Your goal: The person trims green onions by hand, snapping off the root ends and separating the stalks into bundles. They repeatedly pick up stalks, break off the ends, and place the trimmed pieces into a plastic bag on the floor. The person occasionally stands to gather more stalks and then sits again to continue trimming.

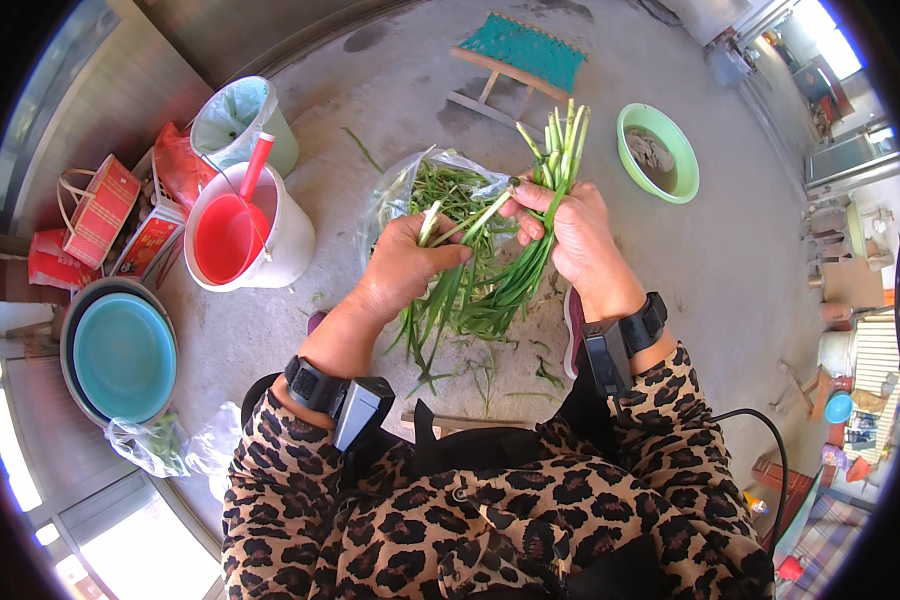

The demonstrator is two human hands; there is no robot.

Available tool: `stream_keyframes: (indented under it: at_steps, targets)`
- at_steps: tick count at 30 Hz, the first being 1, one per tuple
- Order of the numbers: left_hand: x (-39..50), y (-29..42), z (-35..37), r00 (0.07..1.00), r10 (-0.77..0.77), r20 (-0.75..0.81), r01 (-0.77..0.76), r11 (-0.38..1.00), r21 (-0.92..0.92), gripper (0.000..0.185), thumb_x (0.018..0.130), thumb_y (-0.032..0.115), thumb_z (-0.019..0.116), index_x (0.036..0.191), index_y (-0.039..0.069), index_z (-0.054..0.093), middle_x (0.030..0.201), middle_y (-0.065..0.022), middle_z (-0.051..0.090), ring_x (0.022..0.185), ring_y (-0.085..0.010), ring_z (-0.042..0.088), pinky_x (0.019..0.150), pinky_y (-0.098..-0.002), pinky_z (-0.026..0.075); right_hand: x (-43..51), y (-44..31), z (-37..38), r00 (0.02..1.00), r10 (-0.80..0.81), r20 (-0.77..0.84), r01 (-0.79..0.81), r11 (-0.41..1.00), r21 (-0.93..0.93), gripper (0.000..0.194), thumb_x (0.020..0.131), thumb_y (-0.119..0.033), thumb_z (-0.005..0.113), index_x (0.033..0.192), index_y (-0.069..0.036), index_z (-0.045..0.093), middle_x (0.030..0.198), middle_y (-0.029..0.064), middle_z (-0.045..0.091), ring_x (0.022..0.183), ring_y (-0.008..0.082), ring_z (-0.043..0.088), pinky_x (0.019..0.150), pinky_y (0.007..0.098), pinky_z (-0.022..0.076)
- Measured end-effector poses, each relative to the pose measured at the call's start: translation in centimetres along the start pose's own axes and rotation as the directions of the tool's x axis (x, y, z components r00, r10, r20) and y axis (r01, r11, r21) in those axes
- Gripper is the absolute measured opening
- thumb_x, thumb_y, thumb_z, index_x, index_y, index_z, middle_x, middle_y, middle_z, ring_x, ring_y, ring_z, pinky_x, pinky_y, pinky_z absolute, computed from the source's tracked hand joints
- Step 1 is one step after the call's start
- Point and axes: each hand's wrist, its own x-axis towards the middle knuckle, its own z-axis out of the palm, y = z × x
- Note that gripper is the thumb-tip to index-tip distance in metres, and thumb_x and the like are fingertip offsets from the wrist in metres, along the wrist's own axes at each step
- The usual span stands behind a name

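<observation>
My right hand (574, 225) grips a bunch of long green leafy stalks, likely Chinese chives or garlic greens (566, 154). The pale cut ends point away from me and the leaves hang down toward the floor. My left hand (412, 259) holds a few more stalks, their whitish ends poking up by the thumb and fingers. Between the hands, the right thumb and fingertips touch the end of one pale stalk (491, 214). Beneath them a clear plastic bag (390, 199) lies open on the concrete floor, filled with loose green leaves and trimmings (450, 184).
Ahead stands a low stool with a teal woven seat (529, 52). A green basin (682, 176) holds murky water and a cloth. To the left are a white bucket (292, 240) with a red dipper (229, 240), a lined bin (281, 139) and a blue basin (124, 356).
</observation>
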Motion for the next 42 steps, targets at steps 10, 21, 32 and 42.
stream_keyframes:
  at_steps: [10,21,32,42]
  targets:
    - [1.8,0.2,1.2,0.997,-0.033,0.063,0.046,0.974,-0.224,0.012,0.075,0.012,0.067,0.079,0.005,0.057,0.064,0.0008,0.056,0.043,-0.0044,0.041,0.034,-0.0202,0.03,0.1,1.2,-0.6,0.998,0.07,0.006,-0.064,0.945,-0.321,0.019,0.069,-0.004,0.072,0.085,0.001,0.061,0.073,0.0068,0.064,0.055,0.01,0.055,0.044,0.0231,0.0396]
    - [1.5,-0.2,0.7,0.998,-0.055,0.04,0.062,0.975,-0.211,0.019,0.076,0.01,0.064,0.09,0.003,0.054,0.073,-0.0063,0.065,0.047,-0.0062,0.05,0.034,-0.0188,0.03,0.7,0.3,-2.0,0.992,0.125,-0.037,-0.127,0.99,-0.068,0.015,0.07,-0.003,0.066,0.081,0.004,0.058,0.068,0.0117,0.062,0.048,0.0114,0.049,0.045,0.0258,0.0387]
    - [0.3,0.3,-0.5,0.982,-0.158,0.108,0.174,0.97,-0.169,0.019,0.076,0.009,0.065,0.087,0.007,0.05,0.073,-0.0069,0.065,0.04,-0.0044,0.04,0.035,-0.0183,0.026,1.9,-0.4,-2.3,0.984,-0.024,-0.179,0.031,0.999,0.034,0.016,0.074,-0.004,0.067,0.088,0.002,0.061,0.076,0.0088,0.06,0.05,0.009,0.045,0.048,0.0249,0.0387]
    - [0.3,0.4,0.2,0.97,-0.132,0.202,0.181,0.951,-0.251,0.02,0.076,0.011,0.067,0.085,0.009,0.049,0.075,-0.0053,0.064,0.044,-0.0024,0.042,0.036,-0.0169,0.026,0.5,2.6,0.2,0.995,0.083,0.048,-0.081,0.996,-0.038,0.014,0.068,-0.002,0.072,0.078,0.002,0.062,0.066,0.0052,0.06,0.05,0.0119,0.049,0.046,0.0251,0.0369]
